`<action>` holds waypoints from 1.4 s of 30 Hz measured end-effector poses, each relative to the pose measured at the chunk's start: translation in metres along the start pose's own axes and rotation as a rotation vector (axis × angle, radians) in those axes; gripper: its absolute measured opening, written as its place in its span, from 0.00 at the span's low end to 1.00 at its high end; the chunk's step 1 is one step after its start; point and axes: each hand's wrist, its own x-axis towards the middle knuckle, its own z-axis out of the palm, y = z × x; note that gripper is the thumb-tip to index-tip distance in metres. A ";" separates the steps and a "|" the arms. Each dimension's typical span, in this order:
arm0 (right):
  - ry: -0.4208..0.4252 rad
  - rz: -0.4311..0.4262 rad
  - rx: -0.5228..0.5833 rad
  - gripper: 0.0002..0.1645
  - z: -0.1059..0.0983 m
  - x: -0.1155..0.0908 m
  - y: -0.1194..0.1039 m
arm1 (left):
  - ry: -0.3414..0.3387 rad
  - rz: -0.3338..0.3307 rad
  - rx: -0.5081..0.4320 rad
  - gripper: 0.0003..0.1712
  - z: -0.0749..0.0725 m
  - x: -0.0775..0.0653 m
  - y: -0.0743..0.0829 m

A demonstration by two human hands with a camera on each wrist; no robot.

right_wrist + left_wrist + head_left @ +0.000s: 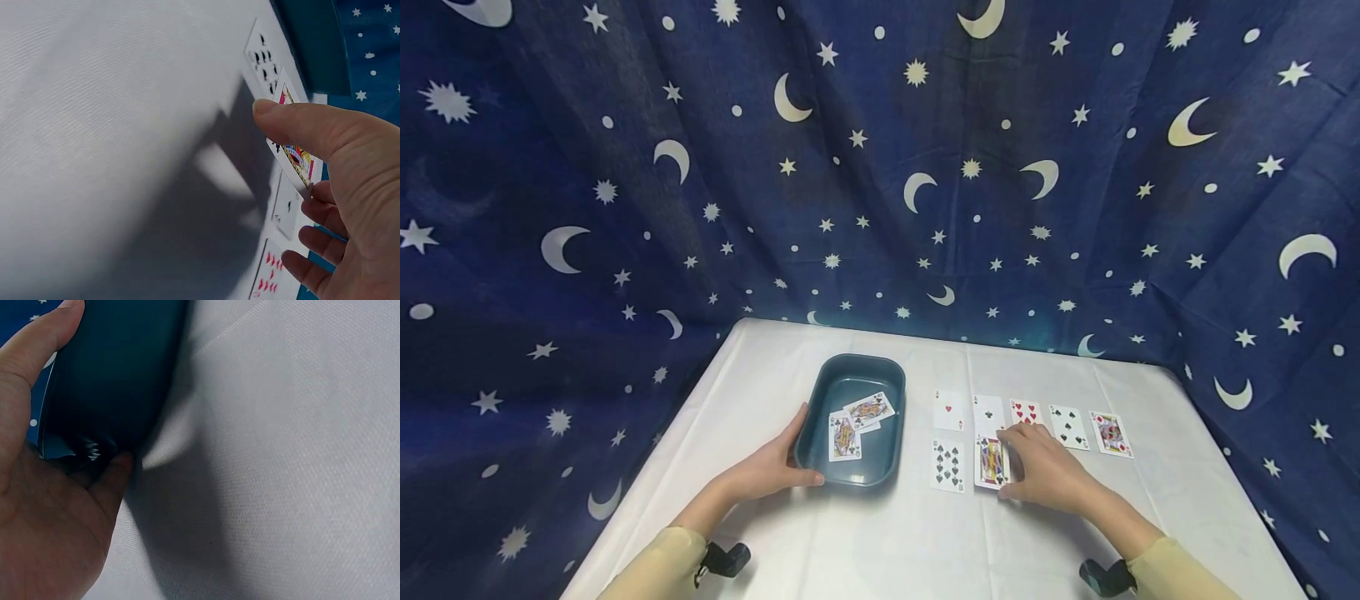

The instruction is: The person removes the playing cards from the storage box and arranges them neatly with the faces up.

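My left hand (pixel 769 468) grips the left side of a dark teal tray (pixel 880 457), thumb and fingers spread along its wall near the front corner. Inside the tray lie a few loose playing cards, with a queen (pixel 844 440) and another face card (pixel 870 407) on top. Right of the tray, my right hand (pixel 1048 468) pinches a face card of clubs (pixel 992 458) between thumb and fingertips. In the right wrist view that card (pixel 299 164) is tilted, its edge partly behind the thumb. Its position is just below the ace of clubs (pixel 987 410).
Along the back row lie an ace of hearts (pixel 948 411), a hearts card (pixel 1024 410) partly behind the right hand, a black-suit card (pixel 1068 427) and a red-suit face card (pixel 1111 434). A ten of spades (pixel 947 467) lies nearer. Behind the white table (pixel 865 550) hangs a starry curtain (pixel 880 208).
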 end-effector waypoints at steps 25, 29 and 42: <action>-0.068 0.030 0.089 0.56 0.017 -0.010 0.020 | 0.001 0.000 -0.023 0.75 0.000 0.000 -0.001; -0.072 0.018 0.084 0.54 0.017 -0.010 0.019 | 0.000 -0.016 -0.011 0.76 0.000 0.002 -0.003; -0.085 0.024 0.105 0.55 0.018 -0.009 0.021 | -0.007 -0.017 -0.013 0.76 0.000 0.001 -0.001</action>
